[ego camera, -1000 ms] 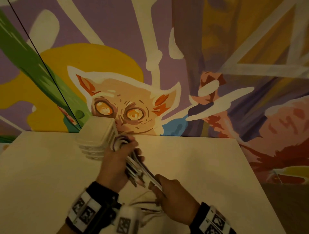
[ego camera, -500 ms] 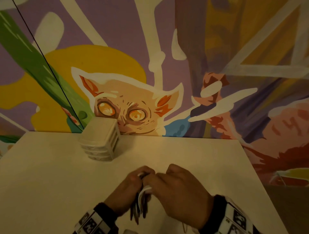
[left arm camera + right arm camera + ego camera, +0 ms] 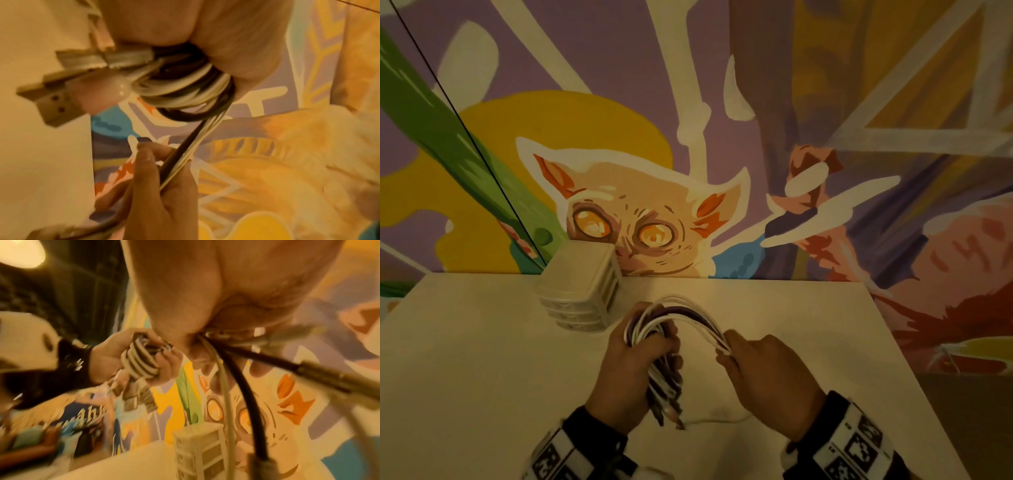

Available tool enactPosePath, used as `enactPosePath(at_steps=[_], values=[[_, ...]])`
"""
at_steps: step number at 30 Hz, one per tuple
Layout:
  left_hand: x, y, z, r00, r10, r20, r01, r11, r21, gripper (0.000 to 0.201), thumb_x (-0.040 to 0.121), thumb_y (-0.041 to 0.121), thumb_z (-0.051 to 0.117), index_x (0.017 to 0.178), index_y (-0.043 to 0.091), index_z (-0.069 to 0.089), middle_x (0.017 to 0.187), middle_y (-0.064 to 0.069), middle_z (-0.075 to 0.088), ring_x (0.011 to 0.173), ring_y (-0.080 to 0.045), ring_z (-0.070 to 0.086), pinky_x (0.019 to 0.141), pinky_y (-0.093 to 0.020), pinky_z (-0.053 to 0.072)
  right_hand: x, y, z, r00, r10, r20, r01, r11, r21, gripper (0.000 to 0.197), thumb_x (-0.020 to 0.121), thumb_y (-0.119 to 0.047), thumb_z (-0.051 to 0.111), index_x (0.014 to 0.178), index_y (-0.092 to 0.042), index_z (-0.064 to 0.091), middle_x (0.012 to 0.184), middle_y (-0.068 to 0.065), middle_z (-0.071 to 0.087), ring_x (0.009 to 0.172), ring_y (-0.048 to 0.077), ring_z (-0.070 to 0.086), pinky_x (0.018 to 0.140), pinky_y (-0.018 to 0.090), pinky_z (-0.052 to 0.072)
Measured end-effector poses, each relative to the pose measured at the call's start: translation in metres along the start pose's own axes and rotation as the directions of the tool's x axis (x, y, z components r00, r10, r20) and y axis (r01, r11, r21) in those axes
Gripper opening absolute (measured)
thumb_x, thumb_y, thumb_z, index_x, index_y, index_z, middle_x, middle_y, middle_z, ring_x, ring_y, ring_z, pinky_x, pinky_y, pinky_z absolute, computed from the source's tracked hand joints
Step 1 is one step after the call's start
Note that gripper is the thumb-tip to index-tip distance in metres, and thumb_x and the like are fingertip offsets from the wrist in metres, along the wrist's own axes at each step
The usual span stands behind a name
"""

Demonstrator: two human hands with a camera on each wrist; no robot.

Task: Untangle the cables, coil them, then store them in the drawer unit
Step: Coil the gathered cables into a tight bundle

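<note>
A bundle of white and dark cables [image 3: 674, 317] arches between my two hands above the table. My left hand [image 3: 643, 346] grips the coiled part [image 3: 191, 87] [image 3: 141, 363], with several USB plugs [image 3: 666, 401] [image 3: 49, 104] hanging below it. My right hand [image 3: 739, 349] [image 3: 160, 164] pinches the straight run of cables to the right of the coil. Loose ends with plugs [image 3: 320, 374] hang past my right hand. The small white drawer unit [image 3: 582, 291] [image 3: 201, 449] stands at the back left of the table, its drawers looking closed.
The pale table [image 3: 465, 359] meets a painted mural wall [image 3: 640, 219] at its far edge. A thin white cable [image 3: 717, 419] trails on the table between my wrists. The table's right edge [image 3: 914, 377] drops off to a darker floor.
The hands came together low over the table, then parted again. The cable bundle now arches between them, closer to me than the drawer unit where the left hand held it before.
</note>
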State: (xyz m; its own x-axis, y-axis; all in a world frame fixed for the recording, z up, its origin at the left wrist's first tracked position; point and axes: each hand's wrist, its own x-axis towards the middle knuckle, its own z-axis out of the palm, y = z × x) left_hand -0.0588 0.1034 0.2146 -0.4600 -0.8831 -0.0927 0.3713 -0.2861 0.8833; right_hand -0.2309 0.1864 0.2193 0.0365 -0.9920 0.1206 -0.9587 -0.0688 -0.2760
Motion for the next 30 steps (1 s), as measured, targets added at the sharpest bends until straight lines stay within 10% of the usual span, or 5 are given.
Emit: enactPosePath(at_steps=[8,13,18,23,30], values=[[0.001,-0.014,0.006,0.998,-0.024,0.051,0.016,0.99,0.139,0.059,0.056,0.024,0.078,0.115,0.028,0.073,0.117,-0.005,0.077,0.11,-0.025,0.073,0.092,-0.038,0.059,0.005,-0.022,0.023,0.984,-0.07,0.165,0.124,0.931,-0.342,0.033,0.028,-0.034,0.076,0.047,-0.026,0.05,0.032,-0.008,0.041,0.042,0.013,-0.01,0.048,0.02,0.016],[-0.001,-0.012,-0.002,0.993,-0.105,0.06,0.099,0.991,0.086,0.044,0.056,0.023,0.078,0.1,0.019,0.073,0.097,-0.015,0.075,0.091,-0.037,0.076,0.074,-0.039,0.065,0.001,-0.027,0.019,0.943,-0.067,0.326,0.176,0.932,-0.317,0.024,0.034,-0.032,0.07,0.047,-0.028,0.051,0.037,-0.009,0.043,0.029,0.014,0.017,0.047,0.022,0.011],[0.0,-0.011,-0.008,0.993,-0.097,0.066,0.09,0.991,0.102,0.05,0.059,0.007,0.064,0.108,0.019,0.073,0.098,-0.017,0.073,0.093,-0.04,0.071,0.081,-0.047,0.061,0.001,-0.021,0.007,0.861,-0.029,0.508,0.05,0.998,-0.028,0.032,0.094,-0.037,0.048,0.112,-0.01,0.049,0.101,0.016,0.059,0.069,0.031,0.05,0.058,0.028,0.026],[0.003,-0.008,-0.01,1.0,-0.008,0.014,0.002,0.935,0.355,0.043,0.062,0.0,0.053,0.097,0.018,0.07,0.087,-0.005,0.073,0.086,-0.03,0.067,0.073,-0.036,0.056,0.0,-0.01,0.0,0.964,0.077,0.254,-0.118,0.982,0.151,0.091,0.067,-0.072,0.061,0.139,-0.027,0.028,0.134,-0.007,0.044,0.125,0.014,0.037,0.102,0.029,0.031],[0.0,-0.005,-0.001,0.996,0.047,0.077,-0.083,0.812,0.577,0.035,0.066,0.005,0.057,0.097,0.015,0.068,0.091,-0.01,0.071,0.087,-0.029,0.068,0.083,-0.046,0.057,0.009,-0.013,0.017,0.995,0.065,-0.079,-0.022,0.893,0.45,0.068,0.081,-0.03,0.06,0.14,-0.027,0.026,0.138,-0.01,0.041,0.122,-0.001,0.034,0.098,0.001,0.019]])
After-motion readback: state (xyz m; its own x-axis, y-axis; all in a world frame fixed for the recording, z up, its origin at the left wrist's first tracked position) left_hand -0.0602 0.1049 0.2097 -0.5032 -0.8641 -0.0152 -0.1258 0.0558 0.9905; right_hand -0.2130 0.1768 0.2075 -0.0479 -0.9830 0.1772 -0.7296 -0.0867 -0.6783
